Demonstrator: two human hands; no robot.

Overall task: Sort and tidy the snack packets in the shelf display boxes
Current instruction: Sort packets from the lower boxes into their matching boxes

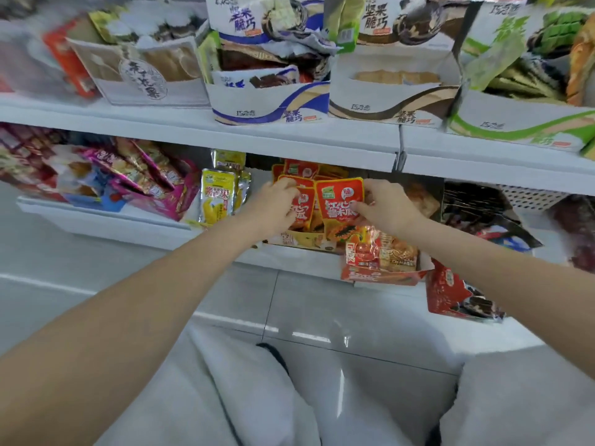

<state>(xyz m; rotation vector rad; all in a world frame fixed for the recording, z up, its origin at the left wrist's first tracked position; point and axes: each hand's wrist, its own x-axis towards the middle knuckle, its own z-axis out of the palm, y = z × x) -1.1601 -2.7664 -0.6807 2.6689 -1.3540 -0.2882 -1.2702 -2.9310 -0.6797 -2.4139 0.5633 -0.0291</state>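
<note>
Several red-orange papaya snack packets (338,201) stand upright in a low yellow display box (302,241) on the lower shelf. My left hand (273,204) grips the left packets of that bunch, fingers curled over their front. My right hand (383,207) pinches the front right packet at its right edge, thumb on its face. Both forearms reach in from below.
Yellow mango packets (217,201) stand left of the box, pink packets (145,175) farther left. A red snack box (381,262) juts over the shelf edge at front right, dark packets (476,210) beyond it. The upper shelf (225,133) carries white display boxes.
</note>
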